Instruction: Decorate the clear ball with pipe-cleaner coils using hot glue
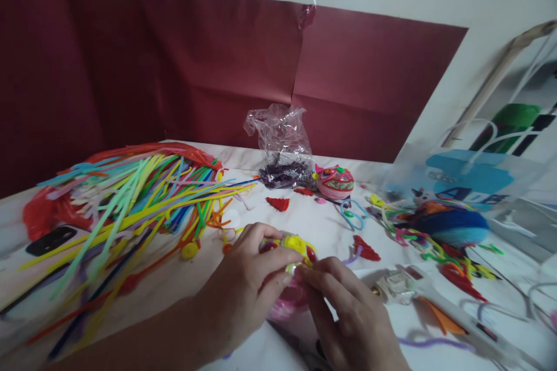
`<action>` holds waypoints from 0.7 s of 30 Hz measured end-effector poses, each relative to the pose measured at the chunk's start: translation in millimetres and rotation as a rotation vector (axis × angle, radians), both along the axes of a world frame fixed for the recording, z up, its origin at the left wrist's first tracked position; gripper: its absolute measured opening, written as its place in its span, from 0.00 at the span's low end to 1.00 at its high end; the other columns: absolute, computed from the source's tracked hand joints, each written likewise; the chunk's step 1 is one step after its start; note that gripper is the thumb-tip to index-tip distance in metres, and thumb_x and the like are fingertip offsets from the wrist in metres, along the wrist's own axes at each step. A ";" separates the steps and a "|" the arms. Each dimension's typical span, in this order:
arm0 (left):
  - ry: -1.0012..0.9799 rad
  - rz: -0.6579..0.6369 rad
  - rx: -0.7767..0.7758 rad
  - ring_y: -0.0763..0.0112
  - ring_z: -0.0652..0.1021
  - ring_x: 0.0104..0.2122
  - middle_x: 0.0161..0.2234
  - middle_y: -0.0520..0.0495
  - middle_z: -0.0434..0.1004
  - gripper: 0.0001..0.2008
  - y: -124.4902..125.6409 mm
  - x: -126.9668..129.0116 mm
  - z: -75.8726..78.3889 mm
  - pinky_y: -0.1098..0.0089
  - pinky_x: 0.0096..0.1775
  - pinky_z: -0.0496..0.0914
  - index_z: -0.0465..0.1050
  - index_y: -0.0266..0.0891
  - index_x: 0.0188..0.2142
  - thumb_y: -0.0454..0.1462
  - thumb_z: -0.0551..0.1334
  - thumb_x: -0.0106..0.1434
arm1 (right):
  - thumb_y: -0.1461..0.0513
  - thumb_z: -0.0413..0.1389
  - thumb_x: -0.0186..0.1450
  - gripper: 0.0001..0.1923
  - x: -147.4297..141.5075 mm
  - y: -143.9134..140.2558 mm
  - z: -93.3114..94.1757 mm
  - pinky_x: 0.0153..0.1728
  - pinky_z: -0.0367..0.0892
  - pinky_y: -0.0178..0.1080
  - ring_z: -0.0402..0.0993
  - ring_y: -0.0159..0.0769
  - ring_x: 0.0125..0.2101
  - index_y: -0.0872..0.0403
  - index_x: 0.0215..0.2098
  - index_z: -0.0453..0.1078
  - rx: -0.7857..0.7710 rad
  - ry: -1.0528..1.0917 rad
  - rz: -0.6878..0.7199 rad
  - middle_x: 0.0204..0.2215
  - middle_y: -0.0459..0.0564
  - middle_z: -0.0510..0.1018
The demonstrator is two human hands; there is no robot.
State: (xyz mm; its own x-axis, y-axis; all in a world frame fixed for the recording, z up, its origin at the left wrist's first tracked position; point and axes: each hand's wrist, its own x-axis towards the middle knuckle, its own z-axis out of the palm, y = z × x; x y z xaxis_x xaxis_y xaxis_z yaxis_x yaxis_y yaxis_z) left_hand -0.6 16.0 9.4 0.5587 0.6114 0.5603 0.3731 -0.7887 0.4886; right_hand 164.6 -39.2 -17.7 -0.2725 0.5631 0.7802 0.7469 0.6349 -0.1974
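A pink ball [285, 306] with a yellow coil and dark red pieces on its top sits low in the middle, partly hidden by my hands. My left hand [252, 275] wraps round its left side, thumb and fingers bent over the top. From the right, my right hand [346, 301] is closed, its fingertips pinched at the upper side of the ball. A small pale yellow piece [292, 268] shows between the two hands; whether the right fingers grip it is hidden.
Many coloured pipe cleaners [139, 191] spread over the left, beside a phone [52, 240]. Behind stand a clear plastic bag [282, 133] and a decorated pink ball [335, 182]. At right lie a blue ball [455, 225], a glue gun [461, 301] and a red triangle [366, 248].
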 end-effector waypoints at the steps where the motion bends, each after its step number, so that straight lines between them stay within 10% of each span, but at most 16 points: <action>1: 0.004 -0.006 0.021 0.66 0.69 0.46 0.44 0.46 0.66 0.15 0.7 -0.7 -2.2 0.65 0.48 0.66 0.73 0.45 0.41 0.28 0.55 0.58 | 0.70 0.43 0.67 0.11 -0.8 0.1 0.0 0.26 0.67 0.31 0.67 0.32 0.29 0.58 0.42 0.65 0.013 0.001 -0.004 0.30 0.52 0.66; 21: -0.026 -0.047 0.110 0.69 0.71 0.42 0.41 0.47 0.67 0.10 15.2 -10.9 -8.4 0.69 0.43 0.68 0.75 0.45 0.41 0.35 0.59 0.60 | 0.69 0.46 0.67 0.11 7.1 0.5 9.4 0.23 0.63 0.26 0.67 0.28 0.28 0.55 0.41 0.68 -0.193 0.162 0.102 0.28 0.47 0.67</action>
State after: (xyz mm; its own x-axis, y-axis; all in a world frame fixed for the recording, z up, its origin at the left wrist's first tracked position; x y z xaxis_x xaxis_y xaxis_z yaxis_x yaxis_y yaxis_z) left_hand -11.6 31.2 1.0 0.5700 0.5185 0.6374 0.3225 -0.8547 0.4068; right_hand 171.7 -38.7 -8.3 -0.2160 0.6814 0.6993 0.6295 0.6447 -0.4338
